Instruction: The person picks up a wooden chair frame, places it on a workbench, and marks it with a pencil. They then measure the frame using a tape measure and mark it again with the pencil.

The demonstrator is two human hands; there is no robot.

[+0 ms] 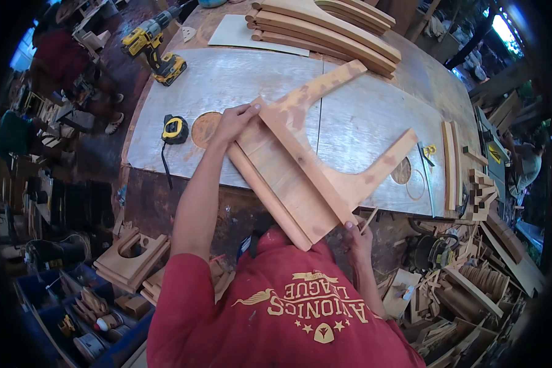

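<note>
A wooden furniture frame (300, 156) with a flat panel, raised rails and two legs on either side of a curved cutout lies at a slant over the table's near edge. Its lower end reaches my chest. My left hand (234, 124) is closed around the upper left corner, thumb over the rail. At the lower right corner, my right hand (357, 240) grips the frame's end with its thumb on the wood. A thin, pencil-like stick (369, 219) juts up from between the right fingers. Darker smears mark the legs.
On the table (227, 73) are a yellow drill (156, 49), a tape measure (175, 129), stacked curved wooden pieces (331, 34) and a metal square (427, 178). Wood offcuts (454, 294) fill the lower right; a blue crate (104, 343) stands lower left. Other people are in the background.
</note>
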